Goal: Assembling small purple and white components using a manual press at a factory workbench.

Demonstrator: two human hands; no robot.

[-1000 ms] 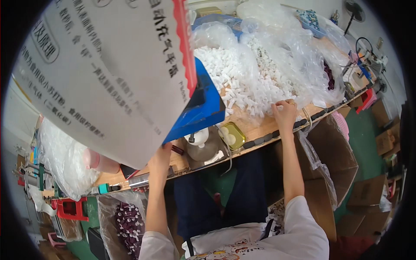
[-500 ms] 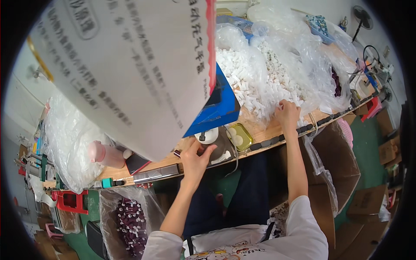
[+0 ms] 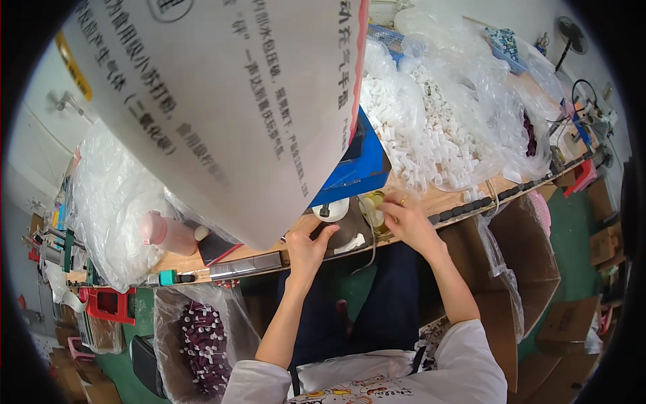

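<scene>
My left hand (image 3: 311, 241) is at the table's front edge, beside a blue machine (image 3: 360, 165) with a white round part (image 3: 331, 210) under it. Its fingers are curled, the thumb points toward the white part, and whatever they hold is hidden. My right hand (image 3: 409, 222) is over a yellow-green tray (image 3: 372, 207), its fingertips drawn together and smeared by motion; what they grip is too small to tell. A heap of small white plastic pieces (image 3: 431, 135) lies behind it, partly in clear plastic bags. A large printed sheet (image 3: 222, 121) covers much of the upper left.
A pink bottle (image 3: 165, 232) stands on the left, near a big clear plastic bag (image 3: 111, 202). Below the table, a lined box (image 3: 202, 343) holds purple and white pieces; an open cardboard box (image 3: 518, 249) is at right. A cable (image 3: 372, 249) hangs over the edge.
My right hand has moved left and nearer, from the white heap to the yellow-green tray. My left hand has shifted slightly right; the dark piece that showed beside it is out of sight.
</scene>
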